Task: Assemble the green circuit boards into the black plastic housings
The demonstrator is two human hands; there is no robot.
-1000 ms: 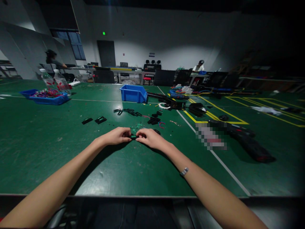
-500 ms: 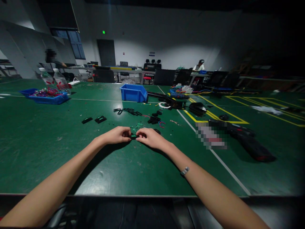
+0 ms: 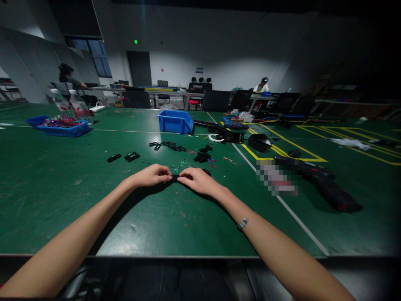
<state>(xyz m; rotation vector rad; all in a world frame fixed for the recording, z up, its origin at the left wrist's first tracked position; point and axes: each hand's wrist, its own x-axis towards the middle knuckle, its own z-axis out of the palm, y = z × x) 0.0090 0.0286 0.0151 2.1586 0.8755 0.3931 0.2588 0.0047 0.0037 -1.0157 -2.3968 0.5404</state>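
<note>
My left hand (image 3: 152, 175) and my right hand (image 3: 196, 180) meet over the green table (image 3: 46, 188), fingers curled. Between their fingertips they pinch a small black part (image 3: 174, 178), mostly hidden by the fingers. Just beyond the hands lie tiny green pieces (image 3: 179, 166) and several small black parts (image 3: 202, 157) with red and blue wire bits (image 3: 213, 162). A metal bracelet (image 3: 242, 223) is on my right wrist.
A blue bin (image 3: 175, 121) stands at the back centre, a blue tray of coloured pieces (image 3: 59, 126) with bottles at far left. Two black parts (image 3: 124, 157) lie left of the hands. Dark tools (image 3: 326, 186) lie to the right. People sit at distant desks.
Both hands have closed in a little over the black part, so less of it shows. The arms have barely moved.
</note>
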